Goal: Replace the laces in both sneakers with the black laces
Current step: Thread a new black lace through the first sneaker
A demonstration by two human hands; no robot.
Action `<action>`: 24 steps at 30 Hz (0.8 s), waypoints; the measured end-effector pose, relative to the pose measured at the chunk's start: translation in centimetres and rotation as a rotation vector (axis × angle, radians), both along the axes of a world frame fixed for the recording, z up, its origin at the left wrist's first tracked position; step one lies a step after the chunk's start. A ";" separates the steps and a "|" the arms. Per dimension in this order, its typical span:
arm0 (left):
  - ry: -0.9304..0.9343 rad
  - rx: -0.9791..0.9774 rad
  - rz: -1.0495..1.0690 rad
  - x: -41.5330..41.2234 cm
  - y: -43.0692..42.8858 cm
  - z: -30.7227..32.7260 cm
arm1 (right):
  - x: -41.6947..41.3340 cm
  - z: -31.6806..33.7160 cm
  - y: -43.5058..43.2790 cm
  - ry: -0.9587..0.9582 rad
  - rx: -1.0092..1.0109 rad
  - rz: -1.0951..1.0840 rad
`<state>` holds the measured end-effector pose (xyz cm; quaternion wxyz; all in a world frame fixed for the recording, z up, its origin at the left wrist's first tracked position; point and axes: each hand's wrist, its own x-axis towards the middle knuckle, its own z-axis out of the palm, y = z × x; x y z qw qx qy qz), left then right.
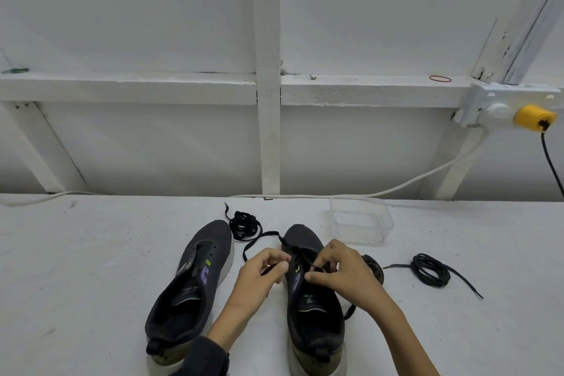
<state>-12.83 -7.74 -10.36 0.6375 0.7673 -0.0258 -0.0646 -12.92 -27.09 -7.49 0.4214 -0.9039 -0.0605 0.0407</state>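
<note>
Two dark grey sneakers sit side by side on a white surface (91,268), heels near and toes pointing far, so each one's long axis runs from near to far. The right sneaker (317,323) lies almost straight. The left sneaker (189,293) angles its toe slightly to the right, and its eyelets are bare.

Both hands meet over the front of the right sneaker. The left hand (265,272) pinches a dark lace end between thumb and forefinger, just left of the eyelets. The right hand (338,272) has its fingers curled down on the eyelet row, pinching lace there. A black lace (270,233) leaves the sneaker's toe end and loops to the left across the surface.

A loose pile of black lace (244,224) lies between the two toes, on the far side; whether it joins the looping lace cannot be told. A dark bundle (374,265) rests just beside the right hand, partly hidden by it. Further right, well apart, lies a coiled black lace (430,270) with both ends trailing out. A clear plastic container (360,223) stands beyond the right sneaker's toe.

A white framed wall (152,24) rises behind the surface, with a yellow plug (534,117) in a socket at far right.
</note>
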 end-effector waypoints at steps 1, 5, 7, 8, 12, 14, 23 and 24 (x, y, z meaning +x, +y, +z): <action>0.000 0.013 -0.005 0.0 0.1 -0.1 | 0.1 0.0 0.1 0.005 0.005 0.006; -0.045 0.068 -0.035 -0.4 0.2 -0.4 | 0.3 -0.2 0.1 0.036 -0.009 0.032; -0.092 0.099 -0.042 -0.5 0.3 -0.7 | 0.3 -0.4 0.2 0.041 -0.050 0.043; -0.106 0.115 -0.047 -0.6 0.3 -0.8 | 0.4 -0.5 0.2 0.040 -0.066 0.046; -0.108 0.155 -0.033 -0.5 0.2 -0.6 | 0.6 -0.8 0.2 0.046 -0.050 0.080; -0.129 0.178 -0.025 -0.4 0.1 -0.4 | 0.6 -0.9 0.2 0.047 -0.022 0.093; -0.280 0.427 -0.110 0.3 0.1 0.5 | 0.5 -1.4 0.5 0.055 0.162 0.065; -0.279 0.441 -0.122 0.5 0.1 0.7 | 0.5 -1.4 0.5 0.058 0.163 0.060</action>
